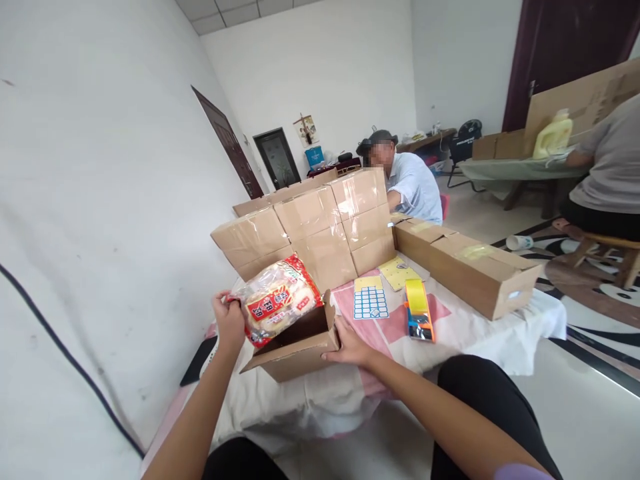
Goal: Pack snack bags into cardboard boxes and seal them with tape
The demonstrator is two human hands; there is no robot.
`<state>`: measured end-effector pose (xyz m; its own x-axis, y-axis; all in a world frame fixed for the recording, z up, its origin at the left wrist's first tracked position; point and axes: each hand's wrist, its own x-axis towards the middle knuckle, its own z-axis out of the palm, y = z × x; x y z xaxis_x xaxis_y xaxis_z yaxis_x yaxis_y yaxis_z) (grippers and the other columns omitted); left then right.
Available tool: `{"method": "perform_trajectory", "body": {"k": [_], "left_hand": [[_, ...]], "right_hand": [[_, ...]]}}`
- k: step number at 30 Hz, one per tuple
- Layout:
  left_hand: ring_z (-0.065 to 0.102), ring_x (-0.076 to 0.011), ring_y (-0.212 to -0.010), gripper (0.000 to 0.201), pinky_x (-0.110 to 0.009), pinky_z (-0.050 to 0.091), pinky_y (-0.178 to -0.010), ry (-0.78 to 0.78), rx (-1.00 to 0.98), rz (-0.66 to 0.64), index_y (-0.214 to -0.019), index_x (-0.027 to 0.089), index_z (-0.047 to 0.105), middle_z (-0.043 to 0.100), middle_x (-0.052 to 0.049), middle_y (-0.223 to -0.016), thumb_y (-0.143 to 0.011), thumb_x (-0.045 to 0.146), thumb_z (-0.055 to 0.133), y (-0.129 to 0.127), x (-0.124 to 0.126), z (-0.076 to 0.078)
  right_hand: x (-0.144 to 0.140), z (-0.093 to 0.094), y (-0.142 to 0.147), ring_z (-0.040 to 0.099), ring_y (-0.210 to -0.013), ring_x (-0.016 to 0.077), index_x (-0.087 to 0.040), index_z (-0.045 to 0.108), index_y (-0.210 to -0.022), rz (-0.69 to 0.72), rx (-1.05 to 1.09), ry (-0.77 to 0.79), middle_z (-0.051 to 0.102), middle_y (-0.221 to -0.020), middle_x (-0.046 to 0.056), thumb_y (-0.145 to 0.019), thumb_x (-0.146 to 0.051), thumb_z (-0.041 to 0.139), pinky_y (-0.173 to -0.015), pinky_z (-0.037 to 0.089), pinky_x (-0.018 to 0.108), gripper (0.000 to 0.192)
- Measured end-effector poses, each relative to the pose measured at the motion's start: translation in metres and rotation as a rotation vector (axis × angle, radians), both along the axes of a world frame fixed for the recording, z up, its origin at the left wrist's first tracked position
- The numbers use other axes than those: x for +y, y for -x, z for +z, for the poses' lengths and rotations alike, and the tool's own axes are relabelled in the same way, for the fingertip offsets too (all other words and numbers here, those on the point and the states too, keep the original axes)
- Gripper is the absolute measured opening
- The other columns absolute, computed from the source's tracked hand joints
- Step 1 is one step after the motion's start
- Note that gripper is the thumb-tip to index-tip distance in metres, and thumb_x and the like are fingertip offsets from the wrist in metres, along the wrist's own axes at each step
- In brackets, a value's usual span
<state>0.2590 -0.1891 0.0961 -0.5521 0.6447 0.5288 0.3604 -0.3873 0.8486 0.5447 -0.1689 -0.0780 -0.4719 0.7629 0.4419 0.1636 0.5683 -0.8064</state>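
Observation:
My left hand (229,321) grips the near end of a clear snack bag with red labels (277,300), holding it tilted over an open cardboard box (300,348) on the cloth-covered table (480,340). The bag's lower end dips into the box. My right hand (350,345) rests against the box's right side, steadying a flap.
Taped cartons (320,230) are stacked behind the box, and a long carton (470,267) lies to the right. A tape dispenser (419,310), a blue label sheet (370,301) and yellow sheets (397,272) lie on the cloth. A seated person (413,183) is beyond; another sits at far right (610,173).

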Motion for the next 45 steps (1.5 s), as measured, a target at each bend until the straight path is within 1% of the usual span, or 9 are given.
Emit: {"method": "perform_trajectory", "body": {"k": [7,16,27,30,33,36,38,42,45], "left_hand": [[0.06,-0.0202,-0.086,0.018,-0.029,0.049,-0.079,0.148,0.249,-0.111,-0.095,0.023,0.061,0.062,-0.002,-0.087,-0.078,0.027,0.058,0.003,-0.005,-0.011],[0.059,-0.0204,-0.078,0.012,-0.031,0.048,-0.076,0.224,0.393,-0.267,-0.082,0.021,0.066,0.066,-0.003,-0.079,-0.073,0.023,0.058,0.001,-0.014,0.009],[0.054,-0.0128,-0.073,0.014,-0.024,0.046,-0.071,-0.267,0.092,-0.205,-0.065,0.019,0.053,0.057,0.002,-0.073,-0.057,0.023,0.063,-0.008,-0.027,0.064],[0.053,-0.011,-0.072,0.015,-0.021,0.044,-0.068,-0.365,0.03,-0.145,-0.067,0.019,0.051,0.057,0.003,-0.074,-0.057,0.02,0.063,-0.001,-0.031,0.074],[0.052,-0.0105,-0.071,0.014,-0.02,0.043,-0.066,-0.411,0.045,-0.125,-0.067,0.019,0.053,0.057,0.003,-0.074,-0.058,0.016,0.063,-0.005,-0.035,0.08],[0.057,-0.0122,-0.072,0.011,-0.023,0.048,-0.069,-0.394,0.112,-0.186,-0.065,0.018,0.058,0.057,0.001,-0.075,-0.058,0.014,0.065,-0.026,-0.037,0.083],[0.062,-0.0141,-0.075,0.009,-0.027,0.053,-0.074,-0.371,0.169,-0.256,-0.067,0.017,0.059,0.058,-0.001,-0.083,-0.063,0.016,0.067,-0.04,-0.039,0.084],[0.064,-0.02,-0.11,0.019,-0.037,0.053,-0.097,-0.447,0.21,-0.231,-0.095,0.022,0.055,0.052,-0.007,-0.128,-0.08,0.023,0.066,-0.037,-0.047,0.068],[0.049,-0.0264,-0.137,0.052,-0.043,0.047,-0.108,-0.277,0.08,-0.092,-0.122,0.03,0.043,0.038,-0.01,-0.153,-0.08,0.038,0.073,-0.015,-0.058,0.024]], "right_hand": [[0.003,-0.005,0.002,0.036,-0.144,0.0402,-0.019,0.014,-0.162,-0.005,0.003,0.031,0.037,-0.156,0.02,-0.063,-0.052,0.088,-0.119,0.029,0.052,0.128],[0.003,-0.007,0.002,0.036,-0.144,0.0402,-0.016,0.011,-0.163,-0.013,-0.038,0.026,0.036,-0.156,0.023,-0.064,-0.051,0.088,-0.119,0.03,0.051,0.13],[0.006,-0.013,0.0,0.021,-0.154,0.0401,-0.02,0.008,-0.165,0.044,-0.002,0.042,0.024,-0.166,0.02,-0.067,-0.053,0.087,-0.125,0.021,0.057,0.129],[0.007,0.018,-0.014,0.013,-0.158,0.0357,-0.026,0.007,-0.165,0.036,0.157,0.055,0.013,-0.171,0.014,-0.082,-0.058,0.072,-0.126,0.018,0.057,0.11],[0.002,0.084,-0.032,0.025,-0.155,0.0316,-0.029,0.012,-0.164,-0.028,0.409,-0.092,0.023,-0.169,0.011,-0.095,-0.057,0.054,-0.125,0.02,0.057,0.085],[-0.013,0.152,-0.037,0.03,-0.154,0.0302,-0.031,0.018,-0.163,0.081,0.407,-0.169,0.037,-0.164,0.01,-0.092,-0.05,0.067,-0.126,0.022,0.054,0.089],[-0.025,0.181,-0.029,0.044,-0.145,0.0301,-0.032,0.019,-0.163,0.225,0.366,-0.073,0.044,-0.159,0.01,-0.082,-0.045,0.081,-0.122,0.034,0.051,0.103],[-0.032,0.192,-0.005,0.068,-0.117,0.0284,-0.024,0.053,-0.145,0.301,0.416,0.154,0.07,-0.129,0.009,-0.075,-0.042,0.086,-0.104,0.053,0.045,0.08],[-0.017,0.187,-0.001,0.072,-0.104,0.0299,-0.018,0.069,-0.119,0.153,0.498,0.227,0.076,-0.105,0.009,-0.071,-0.044,0.087,-0.096,0.057,0.046,0.058]]}}
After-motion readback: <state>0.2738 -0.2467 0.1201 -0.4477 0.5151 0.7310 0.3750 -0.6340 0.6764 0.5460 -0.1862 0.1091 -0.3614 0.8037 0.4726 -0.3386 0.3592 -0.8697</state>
